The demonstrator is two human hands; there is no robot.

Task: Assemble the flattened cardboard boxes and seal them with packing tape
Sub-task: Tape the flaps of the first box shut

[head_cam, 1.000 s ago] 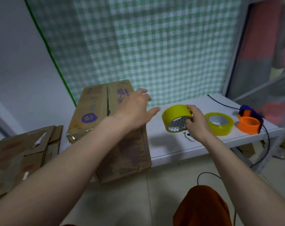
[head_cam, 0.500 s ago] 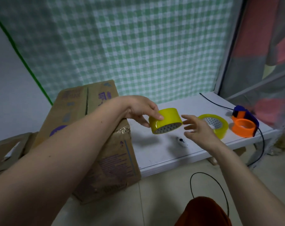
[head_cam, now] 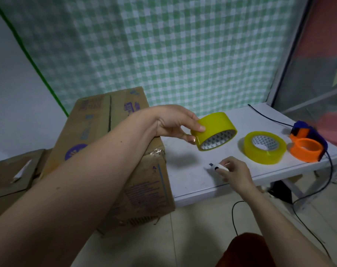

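Observation:
My left hand (head_cam: 175,122) grips a yellow tape roll (head_cam: 214,131) by its rim and holds it above the white table (head_cam: 187,182). Lower down, my right hand (head_cam: 235,172) pinches a small white cutter (head_cam: 218,167) that lies on the table top. An assembled cardboard box (head_cam: 106,132) with purple print stands on the floor against the table's left end, under my left forearm. Flattened cardboard (head_cam: 11,176) lies at the far left.
A second yellow tape roll (head_cam: 265,147) lies flat on the table, with an orange and blue tape dispenser (head_cam: 308,145) to its right. Black cables (head_cam: 268,118) run over the table and down to the floor. A green checked curtain (head_cam: 163,51) hangs behind.
My right hand passed the tape roll to my left hand, then dropped to the table and took hold of the white cutter. The view swung right.

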